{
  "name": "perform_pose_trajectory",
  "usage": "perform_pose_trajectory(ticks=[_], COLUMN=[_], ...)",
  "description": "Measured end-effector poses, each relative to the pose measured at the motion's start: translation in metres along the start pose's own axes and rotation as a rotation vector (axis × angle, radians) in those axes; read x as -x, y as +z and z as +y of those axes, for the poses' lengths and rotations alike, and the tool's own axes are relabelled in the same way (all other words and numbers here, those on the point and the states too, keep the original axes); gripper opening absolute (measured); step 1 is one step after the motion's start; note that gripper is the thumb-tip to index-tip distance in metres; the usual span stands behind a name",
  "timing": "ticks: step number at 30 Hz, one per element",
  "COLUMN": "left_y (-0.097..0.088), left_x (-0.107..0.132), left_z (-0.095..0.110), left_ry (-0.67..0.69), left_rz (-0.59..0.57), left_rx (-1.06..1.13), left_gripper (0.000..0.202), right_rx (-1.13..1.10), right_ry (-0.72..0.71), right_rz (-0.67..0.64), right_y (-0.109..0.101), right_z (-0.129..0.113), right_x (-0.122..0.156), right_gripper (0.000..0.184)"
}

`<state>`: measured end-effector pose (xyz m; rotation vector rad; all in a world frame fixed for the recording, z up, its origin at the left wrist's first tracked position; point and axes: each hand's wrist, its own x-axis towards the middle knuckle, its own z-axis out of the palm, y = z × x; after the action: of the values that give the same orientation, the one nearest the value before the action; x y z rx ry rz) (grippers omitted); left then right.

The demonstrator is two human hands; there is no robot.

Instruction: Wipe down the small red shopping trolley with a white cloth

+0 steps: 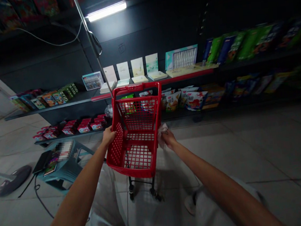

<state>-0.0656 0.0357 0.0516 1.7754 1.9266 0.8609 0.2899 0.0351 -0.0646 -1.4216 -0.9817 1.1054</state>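
A red plastic shopping cart (138, 123) with a grid-walled basket stands upright before me on black legs and small casters. No goods show inside its basket. My left hand (108, 136) is closed on the basket's left side rim. At the right side of the cart, my right hand (168, 137) grips a crumpled white cloth (161, 135), which lies against the basket's outer wall. Part of the cloth is hidden by my fingers.
Behind the cart runs a dark shelf unit (66, 99) with boxes, notebooks and snack bags (195, 99). To the left are a blue-grey stool (76, 154) bearing a tablet-like black item, a round stand base (15, 180) and cables on the tiled floor. A metal pole (90, 37) rises behind the cart.
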Motion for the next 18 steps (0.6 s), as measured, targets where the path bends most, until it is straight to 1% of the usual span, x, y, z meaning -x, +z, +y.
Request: perform_pose_trajectory(ticks=[2, 5, 7, 10, 12, 15, 17, 18], left_y=[0.001, -0.001, -0.003, -0.006, -0.008, -0.010, -0.009, -0.009], left_x=[-0.001, -0.001, 0.000, 0.003, 0.005, 0.007, 0.008, 0.009], left_z=[0.001, 0.004, 0.008, 0.014, 0.016, 0.019, 0.022, 0.025], left_ry=[-0.001, 0.002, -0.005, -0.028, -0.045, -0.051, -0.075, -0.108], left_rz=[0.001, 0.006, 0.013, 0.028, 0.034, 0.029, 0.017, 0.010], left_rx=[-0.006, -0.046, -0.085, -0.123, -0.135, -0.166, -0.221, -0.263], left_gripper=[0.055, 0.052, 0.050, 0.048, 0.048, 0.047, 0.047, 0.047], right_rx=[-0.025, -0.022, -0.014, -0.010, 0.015, 0.074, 0.109, 0.128], right_ry=[0.051, 0.092, 0.121, 0.135, 0.130, 0.161, 0.184, 0.188], right_rz=[-0.029, -0.086, -0.153, -0.257, -0.334, -0.456, -0.502, -0.511], right_y=[-0.001, -0.002, -0.004, -0.010, -0.015, -0.021, -0.023, -0.024], right_z=[0.003, 0.004, 0.004, 0.007, 0.011, 0.019, 0.021, 0.020], right_x=[0.011, 0.036, 0.056, 0.085, 0.104, 0.128, 0.142, 0.147], right_gripper=[0.031, 0.027, 0.027, 0.032, 0.036, 0.037, 0.036, 0.035])
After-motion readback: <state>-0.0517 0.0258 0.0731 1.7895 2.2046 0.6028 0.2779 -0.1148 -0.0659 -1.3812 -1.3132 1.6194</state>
